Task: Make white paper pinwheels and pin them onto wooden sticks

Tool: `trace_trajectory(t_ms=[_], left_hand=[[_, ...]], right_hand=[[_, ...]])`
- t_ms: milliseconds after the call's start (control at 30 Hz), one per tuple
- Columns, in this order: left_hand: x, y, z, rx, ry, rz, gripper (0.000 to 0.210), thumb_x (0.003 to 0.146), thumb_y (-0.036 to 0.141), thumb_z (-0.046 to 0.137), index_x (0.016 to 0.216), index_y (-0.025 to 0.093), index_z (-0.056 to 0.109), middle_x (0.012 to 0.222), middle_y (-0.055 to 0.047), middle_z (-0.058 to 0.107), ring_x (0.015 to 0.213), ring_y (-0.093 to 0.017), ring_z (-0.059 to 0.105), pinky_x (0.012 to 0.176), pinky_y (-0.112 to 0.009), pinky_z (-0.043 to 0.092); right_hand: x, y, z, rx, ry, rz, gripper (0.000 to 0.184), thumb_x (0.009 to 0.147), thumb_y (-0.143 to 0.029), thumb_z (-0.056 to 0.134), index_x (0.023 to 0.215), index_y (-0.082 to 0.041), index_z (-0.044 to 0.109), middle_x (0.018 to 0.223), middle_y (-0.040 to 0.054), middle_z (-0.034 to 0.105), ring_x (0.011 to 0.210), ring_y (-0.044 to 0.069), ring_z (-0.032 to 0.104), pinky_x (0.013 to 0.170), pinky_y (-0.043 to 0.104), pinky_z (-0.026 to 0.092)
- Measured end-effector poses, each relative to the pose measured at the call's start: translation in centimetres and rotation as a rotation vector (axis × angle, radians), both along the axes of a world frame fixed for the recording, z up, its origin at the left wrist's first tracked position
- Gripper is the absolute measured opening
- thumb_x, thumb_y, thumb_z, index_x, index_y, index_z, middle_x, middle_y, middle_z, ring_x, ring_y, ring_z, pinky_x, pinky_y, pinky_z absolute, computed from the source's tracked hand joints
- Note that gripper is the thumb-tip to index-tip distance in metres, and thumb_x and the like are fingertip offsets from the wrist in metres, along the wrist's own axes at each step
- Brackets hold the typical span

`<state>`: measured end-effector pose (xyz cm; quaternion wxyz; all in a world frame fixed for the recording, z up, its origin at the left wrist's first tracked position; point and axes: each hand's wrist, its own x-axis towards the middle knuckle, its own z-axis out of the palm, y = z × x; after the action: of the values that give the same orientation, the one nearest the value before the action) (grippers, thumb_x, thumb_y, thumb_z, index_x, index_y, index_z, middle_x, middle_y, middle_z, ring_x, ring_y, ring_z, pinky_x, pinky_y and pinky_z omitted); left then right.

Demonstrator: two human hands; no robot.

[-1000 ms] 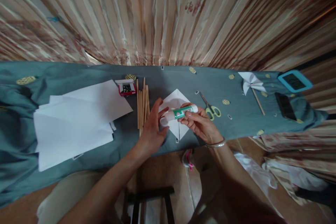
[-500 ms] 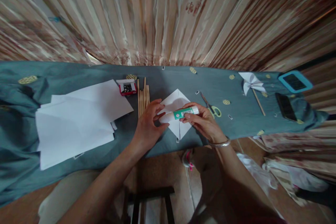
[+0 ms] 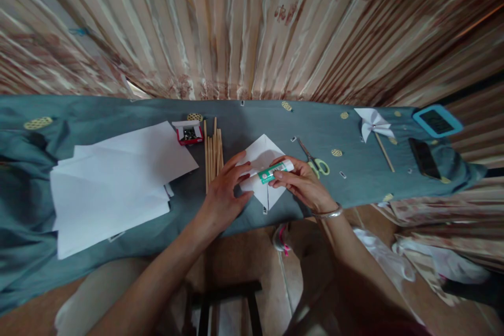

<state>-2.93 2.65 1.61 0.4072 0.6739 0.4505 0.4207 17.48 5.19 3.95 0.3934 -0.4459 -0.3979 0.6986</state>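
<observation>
My right hand (image 3: 301, 181) grips a glue stick (image 3: 271, 172) with a green label and a white end, holding it slantwise above a square of white paper (image 3: 263, 149). The paper lies cornerwise on the cloth, with crease or cut lines running in from its corners. My left hand (image 3: 226, 191) is at the paper's left side, thumb and fingers curved and apart, close to the left end of the glue stick. That end is hard to make out against the white paper.
Wooden sticks (image 3: 213, 152), an open red box of small metal pieces (image 3: 189, 132) and white sheets (image 3: 114, 184) lie left. Right are scissors (image 3: 315, 160), a paper pinwheel (image 3: 374, 126), a phone (image 3: 424, 158) and a blue-framed device (image 3: 438, 119). A curtain (image 3: 244, 31) hangs behind.
My left thumb and fingers have parted from the left end of the glue stick. The stick has shifted slightly left in my right hand, and the view has moved a little.
</observation>
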Motion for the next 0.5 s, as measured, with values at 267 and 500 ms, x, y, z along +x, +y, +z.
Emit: trace_trajectory(t_ms=[267,500], left_hand=[[0.0,-0.2,-0.1,0.071,0.087,0.005,0.038,0.079,0.011,0.057,0.116,0.018,0.056,0.145,-0.014,0.044,0.127,-0.026,0.052,0.094,-0.044,0.055],[0.0,-0.2,-0.3,0.200,0.234,0.033,0.034,0.080,0.007,0.055,0.114,0.016,0.056,0.137,-0.014,0.054,0.126,-0.024,0.053,0.102,-0.044,0.048]], right_hand=[[-1.0,-0.1,-0.5,-0.021,-0.014,0.015,0.024,0.068,-0.030,0.082,0.082,-0.016,0.068,0.072,-0.0011,0.073,0.059,0.009,0.070,0.058,0.016,0.059],[-2.1,0.0,-1.0,-0.039,-0.041,-0.027,0.031,0.064,-0.036,0.084,0.079,-0.016,0.067,0.067,-0.0010,0.072,0.056,0.009,0.068,0.056,0.017,0.058]])
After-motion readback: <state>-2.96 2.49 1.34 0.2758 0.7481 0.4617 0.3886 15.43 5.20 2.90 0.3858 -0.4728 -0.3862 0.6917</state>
